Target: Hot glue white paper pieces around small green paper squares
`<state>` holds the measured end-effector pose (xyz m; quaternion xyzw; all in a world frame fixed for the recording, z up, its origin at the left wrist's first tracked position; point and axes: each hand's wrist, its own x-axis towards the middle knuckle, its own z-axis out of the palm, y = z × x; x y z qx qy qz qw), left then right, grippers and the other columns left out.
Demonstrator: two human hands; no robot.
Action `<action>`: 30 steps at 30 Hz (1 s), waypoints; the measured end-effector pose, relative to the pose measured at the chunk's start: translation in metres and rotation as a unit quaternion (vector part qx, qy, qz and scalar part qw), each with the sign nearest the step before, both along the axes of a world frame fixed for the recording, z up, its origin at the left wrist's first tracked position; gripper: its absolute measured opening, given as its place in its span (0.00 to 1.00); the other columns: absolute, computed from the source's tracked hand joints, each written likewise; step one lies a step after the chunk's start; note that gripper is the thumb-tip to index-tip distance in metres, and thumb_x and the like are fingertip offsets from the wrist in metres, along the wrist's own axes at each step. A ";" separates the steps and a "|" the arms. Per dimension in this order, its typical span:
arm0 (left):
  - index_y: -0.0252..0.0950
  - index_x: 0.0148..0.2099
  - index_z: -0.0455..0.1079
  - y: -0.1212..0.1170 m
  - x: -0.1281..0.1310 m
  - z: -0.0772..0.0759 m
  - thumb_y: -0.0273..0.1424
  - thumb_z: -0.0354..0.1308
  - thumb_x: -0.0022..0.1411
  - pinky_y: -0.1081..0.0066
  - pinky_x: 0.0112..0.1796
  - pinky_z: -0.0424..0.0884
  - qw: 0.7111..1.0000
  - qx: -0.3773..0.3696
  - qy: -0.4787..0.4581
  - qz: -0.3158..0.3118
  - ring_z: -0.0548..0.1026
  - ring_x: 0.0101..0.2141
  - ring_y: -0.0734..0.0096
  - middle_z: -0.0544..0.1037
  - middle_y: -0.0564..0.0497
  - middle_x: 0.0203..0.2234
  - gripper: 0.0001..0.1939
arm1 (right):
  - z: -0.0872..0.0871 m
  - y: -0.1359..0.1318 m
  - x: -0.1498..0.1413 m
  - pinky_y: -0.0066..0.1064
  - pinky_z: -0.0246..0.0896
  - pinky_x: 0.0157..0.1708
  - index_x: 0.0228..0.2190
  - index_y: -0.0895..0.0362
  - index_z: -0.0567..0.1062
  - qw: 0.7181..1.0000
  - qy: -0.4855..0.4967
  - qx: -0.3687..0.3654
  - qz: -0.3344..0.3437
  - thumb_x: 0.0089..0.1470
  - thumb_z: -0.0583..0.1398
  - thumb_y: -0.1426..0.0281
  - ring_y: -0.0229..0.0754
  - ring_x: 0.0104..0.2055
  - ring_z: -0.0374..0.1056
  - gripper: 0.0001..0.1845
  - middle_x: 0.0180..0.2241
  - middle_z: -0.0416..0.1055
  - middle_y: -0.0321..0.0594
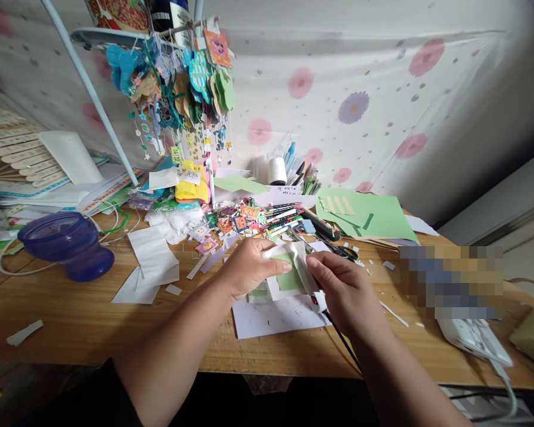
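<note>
My left hand (249, 267) grips a small white paper piece with a green square (289, 277) on it, thumb pressed on the green part. My right hand (345, 290) pinches the right edge of the same piece with thumb and forefinger. A thin black tool or cable (342, 344) runs down from under my right hand, with a white part near the palm. Both hands hover above a white sheet (271, 320) lying on the wooden table (71, 320).
A blue plastic bowl (66, 243) stands at left, with white paper scraps (153, 261) beside it. Colored pencils and small cards (258, 219), scissors (338, 246), green paper sheets (365, 216), and a hanging paper-craft mobile (182, 89) sit behind. A white device (474, 338) lies at right.
</note>
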<state>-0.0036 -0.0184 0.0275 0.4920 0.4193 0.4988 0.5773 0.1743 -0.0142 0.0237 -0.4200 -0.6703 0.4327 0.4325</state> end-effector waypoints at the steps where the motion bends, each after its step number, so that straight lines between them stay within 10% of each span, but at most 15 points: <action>1: 0.30 0.33 0.76 0.000 -0.001 0.000 0.31 0.69 0.43 0.72 0.30 0.66 1.000 -0.002 -0.013 -0.007 0.72 0.26 0.71 0.77 0.51 0.24 0.13 | 0.000 0.000 0.002 0.27 0.58 0.20 0.23 0.56 0.73 0.998 0.043 -0.042 0.022 0.55 0.60 0.55 0.36 0.20 0.59 0.18 0.18 0.64 0.33; 15: 0.30 0.33 0.76 0.002 -0.005 0.000 0.32 0.71 0.41 0.71 0.27 0.67 0.994 -0.033 -0.093 -0.047 0.74 0.24 0.70 0.79 0.48 0.25 0.16 | 0.001 -0.011 -0.007 0.30 0.68 0.20 0.23 0.57 0.78 0.934 0.282 -0.210 0.066 0.42 0.69 0.60 0.36 0.19 0.65 0.13 0.21 0.70 0.36; 30: 0.30 0.34 0.76 0.002 0.001 -0.002 0.30 0.69 0.44 0.71 0.31 0.69 0.996 -0.009 -0.088 -0.009 0.73 0.25 0.72 0.78 0.51 0.25 0.13 | -0.006 -0.014 -0.012 0.26 0.55 0.18 0.20 0.56 0.70 0.996 0.009 0.040 -0.082 0.50 0.63 0.55 0.36 0.17 0.61 0.19 0.15 0.67 0.35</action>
